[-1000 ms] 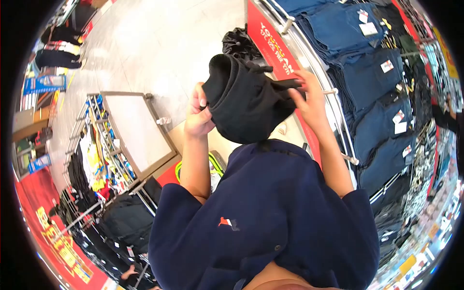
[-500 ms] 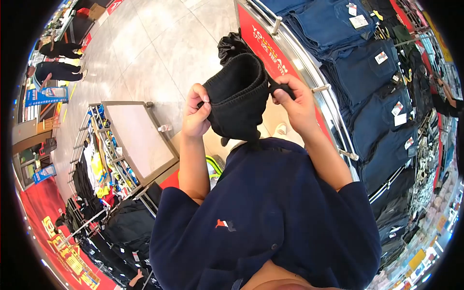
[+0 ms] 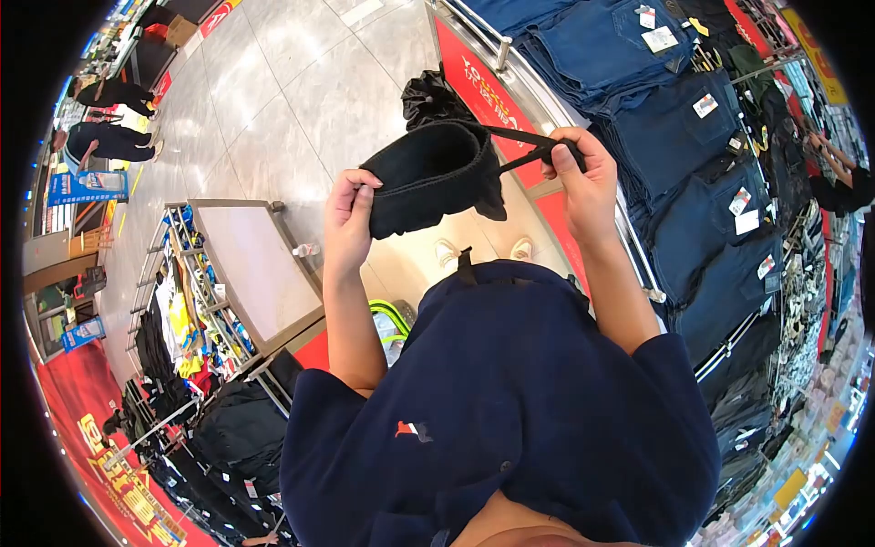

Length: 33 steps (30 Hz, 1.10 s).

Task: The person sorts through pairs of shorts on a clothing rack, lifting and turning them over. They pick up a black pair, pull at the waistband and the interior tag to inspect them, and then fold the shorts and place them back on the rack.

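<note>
Up in front of my chest is a black cloth garment (image 3: 427, 198) with a wide, ribbed elastic opening that gapes upward. My left hand (image 3: 347, 219) is closed on the left edge of this opening, the thumb on the near side. On the other side, my right hand (image 3: 585, 187) is closed around black straps (image 3: 523, 155), drawn out taut to the right from the garment's rim. A crinkled, shinier black part (image 3: 436, 98) shows just beyond the opening. The garment's lower portion and its inside are mostly dark and hidden.
Folded jeans (image 3: 670, 132) with tags lie on a rack at right, behind a metal rail and red sign (image 3: 492, 87). At left stands a clothes rack (image 3: 187, 301) beside a framed board (image 3: 260, 264). Two people (image 3: 114, 141) stand far left; another person's arm (image 3: 838, 164) shows at right.
My right hand has moved right and slightly down, stretching the straps out from the garment. The garment has tilted and its front hangs shorter, uncovering the shoes below. My left hand moved slightly left.
</note>
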### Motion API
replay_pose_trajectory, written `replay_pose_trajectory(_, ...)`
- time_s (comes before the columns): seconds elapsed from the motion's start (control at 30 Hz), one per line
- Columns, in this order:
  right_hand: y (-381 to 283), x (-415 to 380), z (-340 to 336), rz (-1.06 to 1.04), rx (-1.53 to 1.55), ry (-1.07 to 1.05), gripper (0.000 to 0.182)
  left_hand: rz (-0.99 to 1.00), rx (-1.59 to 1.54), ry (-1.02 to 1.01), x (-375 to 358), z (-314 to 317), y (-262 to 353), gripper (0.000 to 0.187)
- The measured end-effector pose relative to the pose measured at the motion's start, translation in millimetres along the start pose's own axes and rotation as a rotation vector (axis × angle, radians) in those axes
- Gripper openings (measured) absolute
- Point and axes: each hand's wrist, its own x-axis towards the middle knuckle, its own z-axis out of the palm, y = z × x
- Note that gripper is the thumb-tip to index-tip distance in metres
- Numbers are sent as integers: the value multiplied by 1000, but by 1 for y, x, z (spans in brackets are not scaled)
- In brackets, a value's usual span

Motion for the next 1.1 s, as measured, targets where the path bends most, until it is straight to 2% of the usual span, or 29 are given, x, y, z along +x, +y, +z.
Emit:
replay_pose_trajectory(0.13,-9,-12,7,83,149,-151,17,-106,92,-155,0,28,-1,12)
replay_pose_trajectory(0.17,-10,-16,10,112,173,-181,16,21,242,-230,1,44,2,13)
replay_pose_trajectory(0.23,-7,-20,14,126,192,-228,17,-17,367,-344,-1,64,-6,16)
replay_pose_trajectory(0.3,-3,-24,14,169,212,-266,16,-53,211,-479,-5,77,-15,24)
replay_pose_trajectory(0.33,-1,-26,13,162,186,-294,17,-145,166,-528,-6,80,-18,37)
replay_pose_trajectory(0.43,-5,-31,12,167,203,-295,18,-153,81,-565,-6,90,-16,46)
replay_pose_trajectory(0.47,-5,-33,10,206,234,-243,22,-106,170,-560,-6,94,-10,56)
replay_pose_trajectory(0.57,-3,-35,3,203,238,-274,23,-242,369,-605,-9,109,13,57)
replay_pose_trajectory(0.6,-4,-36,3,235,244,-260,24,-128,425,-564,-12,117,13,51)
replay_pose_trajectory(0.7,0,-42,-3,263,312,-261,24,-183,526,-538,-20,128,5,41)
replay_pose_trajectory(0.73,-2,-43,-4,290,326,-248,23,-158,495,-499,-22,131,2,32)
replay_pose_trajectory(0.87,-25,-39,-18,336,115,-408,21,-184,380,-463,-21,125,-7,27)
replay_pose_trajectory(0.97,-13,-32,-39,92,-261,-415,22,-152,360,-365,-17,122,-2,20)
replay_pose_trajectory(1.03,-11,-28,-52,-4,-459,-253,18,-185,322,-276,-13,114,-9,18)
replay_pose_trajectory(1.1,-4,-23,-71,-58,-538,-133,12,-107,331,-256,-8,103,-7,22)
